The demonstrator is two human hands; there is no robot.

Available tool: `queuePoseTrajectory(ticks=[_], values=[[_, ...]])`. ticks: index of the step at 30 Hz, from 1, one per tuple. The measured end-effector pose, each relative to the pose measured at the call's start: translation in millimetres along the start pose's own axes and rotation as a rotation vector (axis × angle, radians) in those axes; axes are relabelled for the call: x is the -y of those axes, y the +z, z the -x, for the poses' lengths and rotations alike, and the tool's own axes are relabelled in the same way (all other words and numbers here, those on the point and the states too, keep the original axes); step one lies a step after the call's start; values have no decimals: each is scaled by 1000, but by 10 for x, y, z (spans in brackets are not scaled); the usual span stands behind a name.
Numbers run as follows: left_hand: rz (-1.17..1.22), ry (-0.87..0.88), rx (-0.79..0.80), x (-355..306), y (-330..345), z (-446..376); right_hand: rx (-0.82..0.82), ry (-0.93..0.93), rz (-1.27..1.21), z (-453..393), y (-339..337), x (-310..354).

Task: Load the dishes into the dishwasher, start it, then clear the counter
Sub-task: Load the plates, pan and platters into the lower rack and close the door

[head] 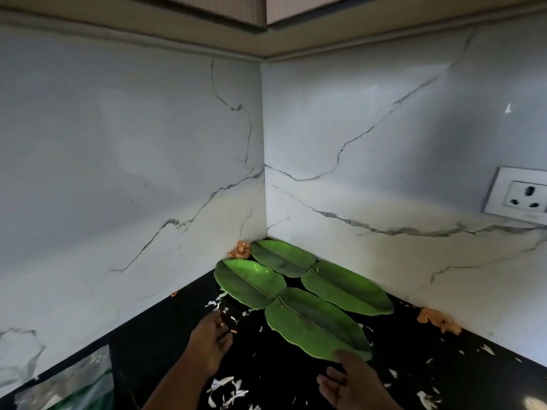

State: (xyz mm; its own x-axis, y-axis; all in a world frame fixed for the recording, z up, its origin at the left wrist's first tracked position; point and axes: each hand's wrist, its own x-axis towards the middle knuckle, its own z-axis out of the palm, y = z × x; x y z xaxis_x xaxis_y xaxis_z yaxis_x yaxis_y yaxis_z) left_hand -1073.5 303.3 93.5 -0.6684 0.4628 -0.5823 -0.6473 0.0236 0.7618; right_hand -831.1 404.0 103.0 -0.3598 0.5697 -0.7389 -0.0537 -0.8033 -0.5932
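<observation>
Several green leaf-shaped plates lie in the corner of the black counter (281,377): the nearest plate (316,324), one to its left (248,282), one at the right (346,288), and one at the back (281,257). My left hand (210,338) rests on the counter beside the left plate, fingers bent down onto white and orange scraps. My right hand (352,383) reaches up from below, its thumb touching the near tip of the nearest plate, its fingers loosely curled and holding nothing.
White peel scraps (228,386) litter the counter. Orange peel heaps sit in the back corner (239,250) and at the right wall (438,319). A plastic bag (74,380) lies at the left. A wall socket (524,196) is on the right marble wall.
</observation>
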Motion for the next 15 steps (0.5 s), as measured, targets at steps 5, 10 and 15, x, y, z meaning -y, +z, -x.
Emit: queuePoseTrajectory(ticks=[5,10,15], values=[[47,8,-29,-87,318,-486,0,29,-181,-224,63,70],[-85,27,-45,-93,667,-751,-44,57,-212,-324,74,116],[-20,-4,-109,-78,849,-706,15,23,-173,-204,-8,141]])
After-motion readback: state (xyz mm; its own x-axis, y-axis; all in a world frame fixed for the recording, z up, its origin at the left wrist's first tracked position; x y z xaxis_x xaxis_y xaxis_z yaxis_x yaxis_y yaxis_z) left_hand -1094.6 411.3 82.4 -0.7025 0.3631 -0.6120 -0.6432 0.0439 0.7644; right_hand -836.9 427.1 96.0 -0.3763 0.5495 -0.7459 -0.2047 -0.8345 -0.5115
